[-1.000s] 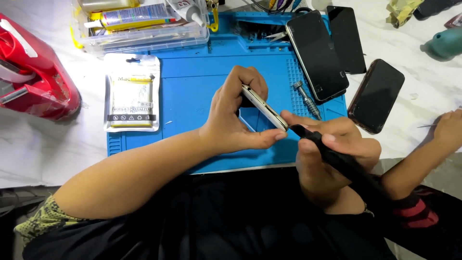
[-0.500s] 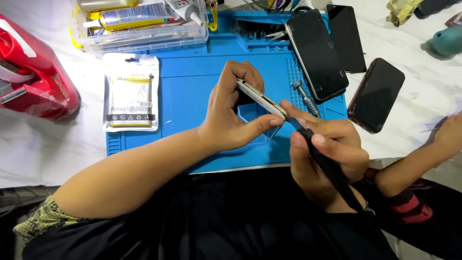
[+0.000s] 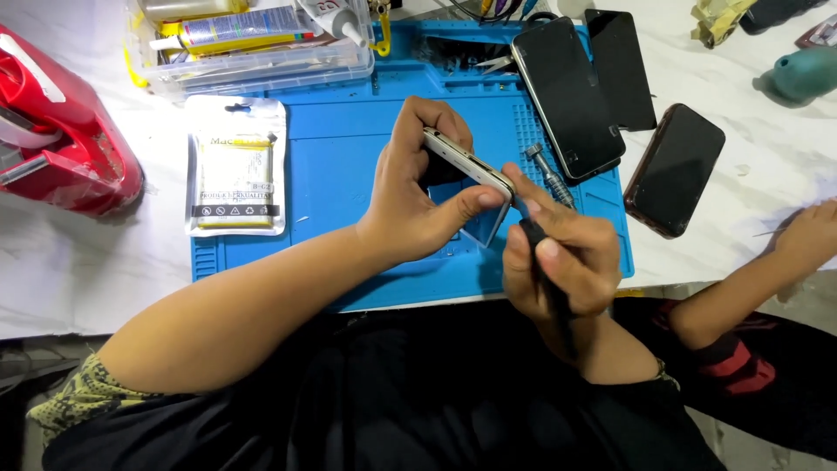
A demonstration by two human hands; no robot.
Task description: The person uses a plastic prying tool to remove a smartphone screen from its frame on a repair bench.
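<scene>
Silver-edged and slim, a phone (image 3: 466,166) is held on edge above the blue work mat (image 3: 340,166), clamped between the thumb and fingers of the left hand (image 3: 418,201). The right hand (image 3: 558,257) is closed around a dark screwdriver (image 3: 542,262), whose tip is set against the phone's lower end. Judged from this, the work on that end is under way and not finished: the body is seen closed, with no part lifted away. A packaged battery (image 3: 235,174) lies sealed on the mat's left edge. Three dark phones (image 3: 567,96) rest to the right, and another person's hand (image 3: 806,240) is seen beyond them.
</scene>
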